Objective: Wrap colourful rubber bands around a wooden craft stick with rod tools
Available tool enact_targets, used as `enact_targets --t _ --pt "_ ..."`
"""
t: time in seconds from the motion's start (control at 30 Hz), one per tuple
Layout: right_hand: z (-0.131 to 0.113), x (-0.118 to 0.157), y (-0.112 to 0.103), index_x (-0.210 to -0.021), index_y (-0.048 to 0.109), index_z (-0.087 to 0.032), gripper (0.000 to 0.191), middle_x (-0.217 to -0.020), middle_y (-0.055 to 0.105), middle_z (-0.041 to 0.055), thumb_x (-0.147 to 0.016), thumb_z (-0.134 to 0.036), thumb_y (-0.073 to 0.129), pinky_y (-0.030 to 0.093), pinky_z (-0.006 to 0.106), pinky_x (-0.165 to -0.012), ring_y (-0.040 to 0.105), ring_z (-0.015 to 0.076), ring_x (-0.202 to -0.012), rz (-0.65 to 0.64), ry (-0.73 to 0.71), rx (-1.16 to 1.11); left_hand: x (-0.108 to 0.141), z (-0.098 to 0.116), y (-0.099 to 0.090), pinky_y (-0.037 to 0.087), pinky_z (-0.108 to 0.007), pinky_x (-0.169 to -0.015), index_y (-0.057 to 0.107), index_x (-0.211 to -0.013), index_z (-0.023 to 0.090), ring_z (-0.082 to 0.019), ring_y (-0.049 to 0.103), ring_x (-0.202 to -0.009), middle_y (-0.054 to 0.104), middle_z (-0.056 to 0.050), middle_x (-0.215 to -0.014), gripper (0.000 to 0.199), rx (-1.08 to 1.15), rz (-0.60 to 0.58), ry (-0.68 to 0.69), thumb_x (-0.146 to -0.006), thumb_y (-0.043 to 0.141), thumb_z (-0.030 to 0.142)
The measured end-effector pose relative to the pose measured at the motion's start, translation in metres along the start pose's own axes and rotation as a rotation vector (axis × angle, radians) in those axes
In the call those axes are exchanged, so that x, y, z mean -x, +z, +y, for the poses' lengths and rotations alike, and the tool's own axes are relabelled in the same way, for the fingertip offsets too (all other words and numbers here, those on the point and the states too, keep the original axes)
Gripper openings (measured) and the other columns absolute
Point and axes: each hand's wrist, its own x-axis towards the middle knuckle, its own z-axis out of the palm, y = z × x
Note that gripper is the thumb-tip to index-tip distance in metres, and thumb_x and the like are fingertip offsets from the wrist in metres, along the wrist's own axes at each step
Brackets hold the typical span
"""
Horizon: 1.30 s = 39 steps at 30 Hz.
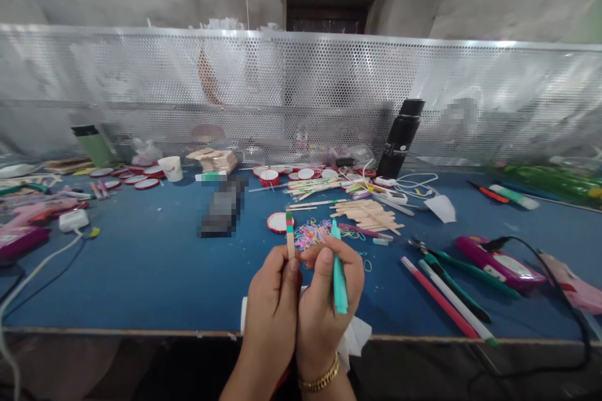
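Note:
Near the table's front edge, my left hand (270, 294) grips a wooden craft stick (290, 244) held upright. Its top end carries green, red and teal bands. Beside it, touching, my right hand (332, 288) is closed around a teal marker pen (338, 282), its narrow end pointing up and away. Just past my fingers lies a heap of small coloured rubber bands (313, 234). A round white disc with a red rim (277, 222) sits left of that heap. Plain craft sticks (369, 216) are piled to the right.
Pliers (451, 276), a red marker (439, 297) and a purple device (501, 263) with a black cable lie right. A black bottle (399, 141) leans against the perforated metal screen (301, 88). A paper cup (172, 168) and green bottle (93, 145) stand back left.

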Motion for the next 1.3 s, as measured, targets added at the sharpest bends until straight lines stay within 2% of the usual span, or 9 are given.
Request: enact_targets --t 0.2,0.53,0.93,1.3 --pt "0.008 0.003 -0.001 -0.11 0.068 -0.024 0.02 -0.099 0.072 0.0025 -0.098 -0.04 0.066 0.058 0.032 -0.076 0.071 0.0159 -0.084 0.012 0.055 0.062 0.001 -0.003 0.0 0.05 -0.025 -0.067 0.07 -0.095 0.021 -0.017 0.061 -0.073 0.069 -0.001 -0.083 0.034 0.05 -0.026 -0.03 -0.104 0.055 0.05" --pt "0.014 0.01 0.0 -0.121 0.063 -0.024 0.033 -0.103 0.07 0.0048 -0.097 -0.046 0.066 0.06 0.04 -0.082 0.071 0.0197 -0.088 -0.011 0.193 -0.011 0.0 -0.002 -0.001 0.049 -0.024 -0.064 0.069 -0.092 0.02 -0.016 0.061 -0.071 0.066 0.0 -0.077 0.037 0.04 -0.048 -0.023 -0.103 0.055 0.052" --pt "0.016 0.009 -0.001 -0.118 0.063 -0.025 0.032 -0.102 0.07 0.0051 -0.096 -0.047 0.067 0.061 0.042 -0.083 0.072 0.0205 -0.089 -0.025 0.205 -0.007 0.001 -0.001 -0.001 0.049 -0.024 -0.063 0.07 -0.092 0.02 -0.017 0.062 -0.071 0.07 -0.002 -0.08 0.037 0.018 -0.043 -0.017 -0.103 0.055 0.052" --pt "0.015 0.008 -0.002 -0.118 0.063 -0.023 0.026 -0.103 0.07 0.005 -0.099 -0.039 0.065 0.062 0.035 -0.079 0.071 0.0165 -0.086 -0.035 0.111 0.048 0.001 0.001 -0.001 0.049 -0.024 -0.062 0.07 -0.089 0.02 -0.017 0.061 -0.068 0.07 -0.001 -0.078 0.038 0.001 -0.03 0.002 -0.103 0.054 0.051"
